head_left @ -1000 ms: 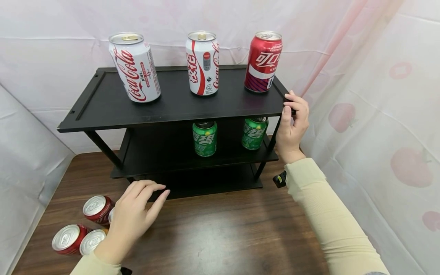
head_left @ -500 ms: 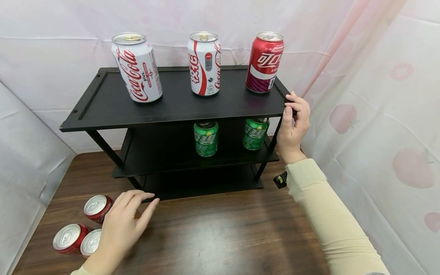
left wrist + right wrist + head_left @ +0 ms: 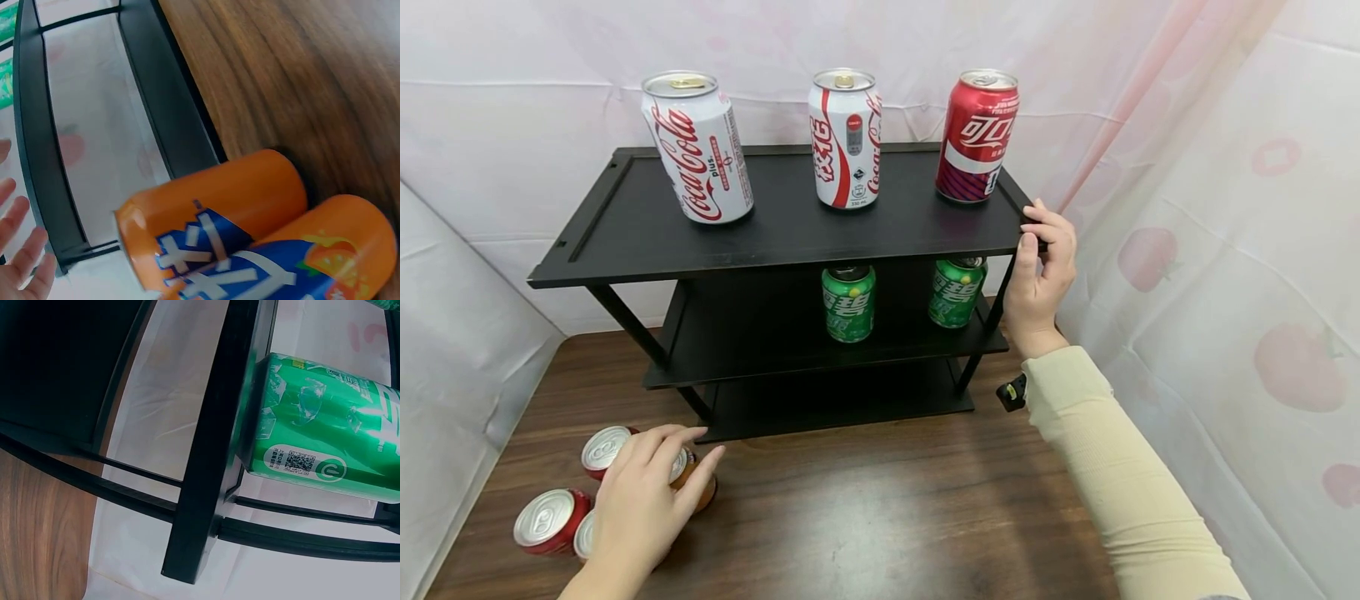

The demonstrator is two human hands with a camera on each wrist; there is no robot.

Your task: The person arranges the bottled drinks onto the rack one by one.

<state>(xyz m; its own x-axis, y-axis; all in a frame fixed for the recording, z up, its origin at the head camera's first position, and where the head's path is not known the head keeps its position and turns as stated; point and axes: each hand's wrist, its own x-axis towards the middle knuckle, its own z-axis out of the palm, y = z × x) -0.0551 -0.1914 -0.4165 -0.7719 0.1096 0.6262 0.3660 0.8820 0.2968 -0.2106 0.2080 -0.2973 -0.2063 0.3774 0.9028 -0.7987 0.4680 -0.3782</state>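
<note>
My left hand [image 3: 643, 496] hovers over the group of cans at the lower left, its fingers spread from the thumb and nothing in its grasp. Partly behind it shows an orange soda can [image 3: 703, 479]; the left wrist view has two such cans, a nearer one [image 3: 350, 250] and another [image 3: 212, 206], with fingers [image 3: 28, 259] apart from both. Red cola cans [image 3: 553, 521] stand farther left. With thumb and curled fingers, my right hand [image 3: 1040, 283] holds the right front corner of a black three-tier shelf rack [image 3: 775, 242]. That hand is outside the right wrist view.
On the top tier stand two white cola cans [image 3: 703, 158] and a red cola can [image 3: 977, 137]. Green soda cans [image 3: 848, 308] occupy the middle tier, one also close in the right wrist view. The wooden table [image 3: 865, 508] extends in front; pale curtains [image 3: 1210, 250] surround it.
My left hand has moved left and down from beside the rack's lower front to over the cans, and an orange can now shows beyond it. My right hand stays at the corner.
</note>
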